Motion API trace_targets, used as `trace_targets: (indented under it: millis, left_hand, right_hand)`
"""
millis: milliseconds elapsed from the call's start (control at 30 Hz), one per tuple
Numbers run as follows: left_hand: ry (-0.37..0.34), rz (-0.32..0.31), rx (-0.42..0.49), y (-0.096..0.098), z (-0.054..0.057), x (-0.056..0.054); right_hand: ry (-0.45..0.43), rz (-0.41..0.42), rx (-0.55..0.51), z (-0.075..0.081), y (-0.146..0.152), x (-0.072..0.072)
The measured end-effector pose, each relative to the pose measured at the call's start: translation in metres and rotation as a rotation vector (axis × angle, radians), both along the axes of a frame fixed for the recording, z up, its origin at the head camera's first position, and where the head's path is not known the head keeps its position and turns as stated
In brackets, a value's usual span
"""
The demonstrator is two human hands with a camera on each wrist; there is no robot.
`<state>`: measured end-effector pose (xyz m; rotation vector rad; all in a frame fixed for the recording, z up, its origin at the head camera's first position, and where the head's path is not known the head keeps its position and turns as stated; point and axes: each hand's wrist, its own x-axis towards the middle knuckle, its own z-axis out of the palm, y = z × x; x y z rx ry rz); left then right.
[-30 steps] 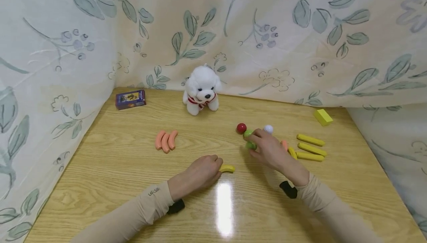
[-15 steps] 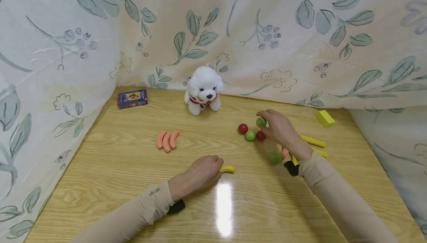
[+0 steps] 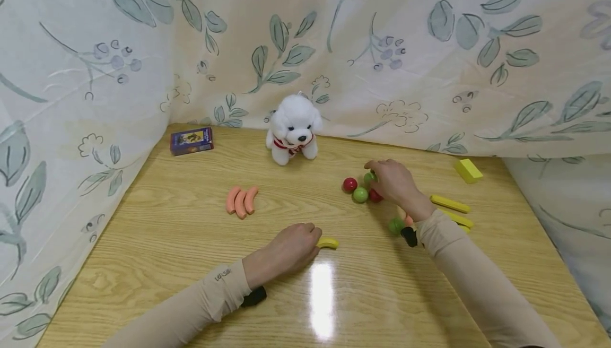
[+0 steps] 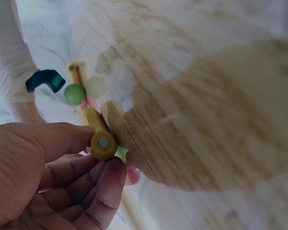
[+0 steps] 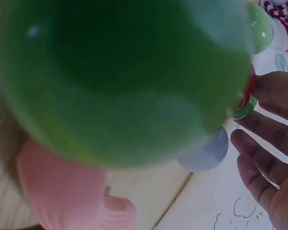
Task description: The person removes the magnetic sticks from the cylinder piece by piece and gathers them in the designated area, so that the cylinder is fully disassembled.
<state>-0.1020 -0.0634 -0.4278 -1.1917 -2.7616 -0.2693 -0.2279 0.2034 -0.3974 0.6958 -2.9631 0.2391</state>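
My left hand (image 3: pixel 293 247) pinches a yellow curved stick (image 3: pixel 328 243) between thumb and fingers, close over the table. In the left wrist view the yellow curved stick (image 4: pixel 103 146) shows a silver disc in its end. My right hand (image 3: pixel 393 181) has its fingers round a green ball (image 3: pixel 369 178), beside a red ball (image 3: pixel 350 184), another green ball (image 3: pixel 360 195) and a second red ball (image 3: pixel 375 196). Under the right wrist lies a further green ball (image 3: pixel 396 226), which fills much of the right wrist view. A whitish ball (image 5: pixel 206 153) is hidden from the head view.
Several yellow sticks (image 3: pixel 450 203) lie right of the right forearm, with a yellow block (image 3: pixel 469 171) behind. Pink curved pieces (image 3: pixel 241 202) lie at left, another pink curved piece (image 5: pixel 62 187) under the wrist. A plush dog (image 3: pixel 295 130) and purple box (image 3: pixel 192 141) stand at the back.
My right hand first moved from the front green balls back and right, leaving one green ball by the wrist. Lately it has lowered another green ball slightly among the balls. The left hand holds still.
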Motion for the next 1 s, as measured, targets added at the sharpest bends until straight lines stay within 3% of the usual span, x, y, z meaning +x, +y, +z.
trace_targets:
  millis: [233, 400, 567, 667, 833, 1000]
  left_hand:
    - [-0.001, 0.003, -0.003, 0.002, 0.000, 0.001]
    - [0.007, -0.001, -0.005, 0.002, 0.001, 0.002]
    - [0.014, -0.002, -0.005, 0.001, 0.002, 0.001]
    - [0.018, 0.003, -0.006, 0.002, 0.002, 0.001]
    - [0.018, 0.014, -0.026, 0.002, 0.003, 0.001]
    - [0.009, 0.008, -0.042, 0.001, 0.001, 0.001]
  right_hand:
    - [-0.015, -0.021, 0.038, -0.002, 0.001, 0.000]
    - [0.059, 0.008, -0.015, 0.001, 0.000, 0.009]
    - [0.166, 0.126, -0.140, 0.004, -0.016, 0.040]
    - [0.204, 0.216, -0.143, 0.004, -0.029, 0.065]
    - [0.196, 0.346, -0.100, -0.004, -0.047, 0.101]
    - [0.175, 0.398, -0.072, -0.019, -0.058, 0.118]
